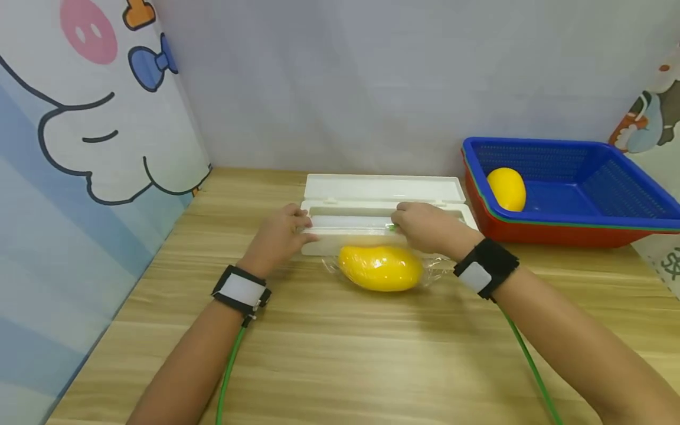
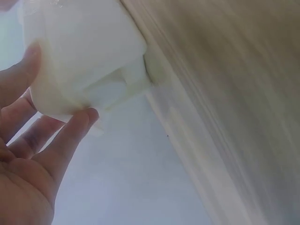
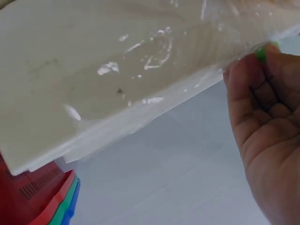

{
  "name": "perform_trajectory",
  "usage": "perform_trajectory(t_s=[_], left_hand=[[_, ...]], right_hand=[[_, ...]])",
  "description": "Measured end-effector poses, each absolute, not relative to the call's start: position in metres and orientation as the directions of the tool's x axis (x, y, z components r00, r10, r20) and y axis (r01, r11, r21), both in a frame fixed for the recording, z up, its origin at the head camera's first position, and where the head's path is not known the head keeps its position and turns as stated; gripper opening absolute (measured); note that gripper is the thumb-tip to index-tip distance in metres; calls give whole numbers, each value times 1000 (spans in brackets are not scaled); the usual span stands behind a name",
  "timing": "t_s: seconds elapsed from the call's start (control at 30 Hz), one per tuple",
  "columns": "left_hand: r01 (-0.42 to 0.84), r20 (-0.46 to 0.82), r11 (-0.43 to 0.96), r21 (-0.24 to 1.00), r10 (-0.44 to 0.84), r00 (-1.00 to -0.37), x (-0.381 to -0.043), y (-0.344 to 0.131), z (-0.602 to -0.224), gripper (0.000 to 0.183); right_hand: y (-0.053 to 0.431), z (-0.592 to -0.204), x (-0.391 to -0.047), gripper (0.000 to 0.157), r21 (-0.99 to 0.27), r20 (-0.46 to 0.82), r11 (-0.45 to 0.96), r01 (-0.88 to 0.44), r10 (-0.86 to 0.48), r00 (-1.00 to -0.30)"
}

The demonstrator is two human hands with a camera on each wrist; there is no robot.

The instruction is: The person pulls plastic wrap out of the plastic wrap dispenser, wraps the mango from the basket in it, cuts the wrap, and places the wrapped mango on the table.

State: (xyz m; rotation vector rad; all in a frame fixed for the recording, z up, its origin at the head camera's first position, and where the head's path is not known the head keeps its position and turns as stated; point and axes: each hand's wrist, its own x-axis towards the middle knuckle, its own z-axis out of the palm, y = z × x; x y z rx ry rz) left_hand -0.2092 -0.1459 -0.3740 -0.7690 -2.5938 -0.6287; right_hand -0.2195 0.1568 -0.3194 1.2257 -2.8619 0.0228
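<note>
A white cling film dispenser box (image 1: 345,243) lies on the table with its long lid (image 1: 382,188) flipped back. Inside it is a pale roll of film (image 1: 350,222). My left hand (image 1: 277,236) grips the box's left end, thumb and fingers on its corner in the left wrist view. With my right hand (image 1: 427,227) I pinch a small green slide cutter (image 1: 393,227) along the front edge; the fingers mostly cover it. Just in front of the box rests a yellow mango (image 1: 379,268), with clear film (image 1: 438,268) spreading out at both its ends.
Stacked plastic baskets, a blue one (image 1: 563,221) on top of green and red ones (image 1: 552,236), stand at the right beside the box. Another yellow mango (image 1: 507,189) lies in the blue basket. A pale curtain (image 1: 340,88) hangs behind the table (image 1: 329,354).
</note>
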Motion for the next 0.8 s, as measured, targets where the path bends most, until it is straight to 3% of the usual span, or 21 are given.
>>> perform_trajectory(t_s=[0.33,0.8], left_hand=[[596,463,747,296,434,-773,-211,-148,-373,33],[589,451,747,309,430,-782,-209,-148,-372,32]], right_hand=[[216,-320,-210,5,60,92,728,-683,-685,-723],[263,-317,-197,8,112,134,759,-641,-651,-747]])
